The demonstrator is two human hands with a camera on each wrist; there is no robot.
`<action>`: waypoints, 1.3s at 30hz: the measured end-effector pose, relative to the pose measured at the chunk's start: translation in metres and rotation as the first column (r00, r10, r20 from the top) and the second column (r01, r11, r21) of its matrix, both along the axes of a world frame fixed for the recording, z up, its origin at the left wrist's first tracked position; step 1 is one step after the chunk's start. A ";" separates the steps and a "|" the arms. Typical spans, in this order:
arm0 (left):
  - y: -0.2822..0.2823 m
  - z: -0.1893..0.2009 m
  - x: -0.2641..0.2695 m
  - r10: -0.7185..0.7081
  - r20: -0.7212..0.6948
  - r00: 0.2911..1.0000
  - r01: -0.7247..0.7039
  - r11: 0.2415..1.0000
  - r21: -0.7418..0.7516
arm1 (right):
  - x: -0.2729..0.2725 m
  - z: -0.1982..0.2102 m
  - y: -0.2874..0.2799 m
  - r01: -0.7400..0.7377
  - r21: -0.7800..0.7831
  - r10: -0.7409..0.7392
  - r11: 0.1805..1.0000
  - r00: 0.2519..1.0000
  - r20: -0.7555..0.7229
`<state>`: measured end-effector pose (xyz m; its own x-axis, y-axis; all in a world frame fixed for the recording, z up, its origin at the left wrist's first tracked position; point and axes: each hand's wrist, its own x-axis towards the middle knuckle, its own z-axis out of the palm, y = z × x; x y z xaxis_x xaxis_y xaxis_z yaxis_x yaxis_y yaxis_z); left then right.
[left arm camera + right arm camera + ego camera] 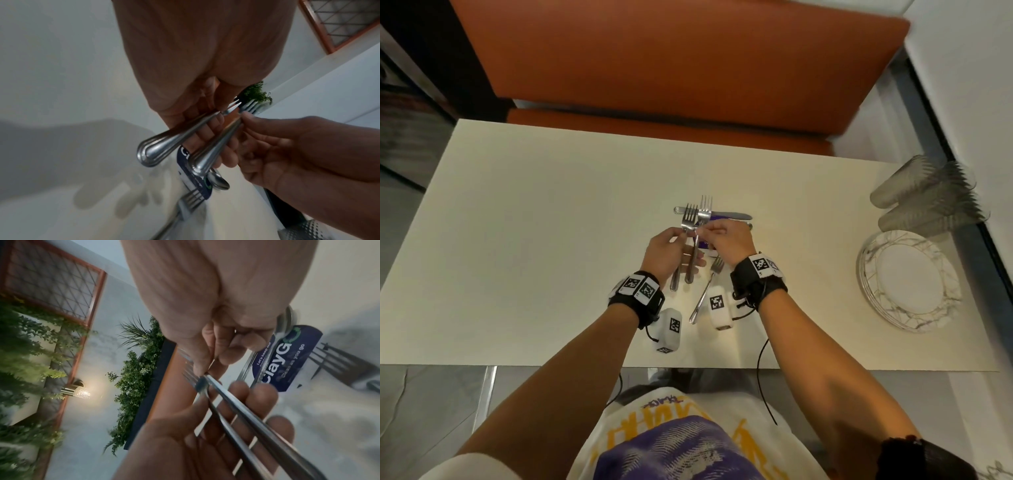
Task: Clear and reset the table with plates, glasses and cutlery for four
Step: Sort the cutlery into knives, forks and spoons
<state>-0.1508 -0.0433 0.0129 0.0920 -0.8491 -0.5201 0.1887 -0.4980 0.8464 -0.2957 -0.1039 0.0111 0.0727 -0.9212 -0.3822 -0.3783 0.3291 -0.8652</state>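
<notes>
Over the middle of the white table (534, 240) my left hand (679, 236) grips one steel fork (689, 219) by the neck, tines pointing away; its handle (156, 151) crosses my fingers. My right hand (703, 233) pinches the neck of a second fork (705, 207) right beside it, whose handle (205, 159) also lies over my left fingers (259, 402). A third fork (703, 294) lies on the table under my wrists. A knife (729, 216) and a spoon (218, 180) lie on a blue printed card (287, 356).
A stack of marbled white plates (907, 284) sits near the table's right edge, with stacked ribbed glasses (924, 195) lying on their sides behind it. An orange bench seat (671, 61) runs along the far side. The table's left half is bare.
</notes>
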 end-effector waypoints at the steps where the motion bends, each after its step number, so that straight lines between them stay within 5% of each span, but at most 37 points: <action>1: -0.001 0.002 -0.003 -0.009 0.007 1.000 0.010 1.000 -0.005 | 0.002 0.000 0.000 0.006 0.003 -0.006 1.000 1.000 -0.003; 10: -0.004 -0.004 -0.011 -0.027 0.177 0.984 0.035 0.998 -0.046 | 0.003 0.004 -0.003 0.068 -0.045 -0.071 0.997 0.994 -0.083; 15: -0.006 -0.001 -0.013 -0.018 0.152 0.988 0.017 1.000 0.003 | 0.005 0.007 -0.003 0.130 -0.105 -0.140 0.986 0.985 -0.102; 21: -0.009 0.001 -0.014 0.018 0.083 0.996 -0.021 0.999 0.036 | 0.007 0.006 -0.001 -0.064 -0.152 0.026 0.986 0.970 -0.241; 26: -0.009 0.000 -0.012 0.004 0.085 0.996 -0.007 0.999 0.037 | -0.002 0.015 -0.014 0.048 -0.203 -0.092 0.978 0.972 -0.215; 32: -0.009 0.007 -0.019 -0.016 0.015 1.000 0.015 0.999 0.042 | -0.002 0.019 -0.018 -0.095 -0.265 0.027 0.960 0.968 -0.250; 39: -0.009 0.005 -0.021 -0.042 -0.005 0.999 0.042 0.999 0.004 | -0.002 0.014 -0.017 -0.088 -0.280 0.009 0.956 0.962 -0.273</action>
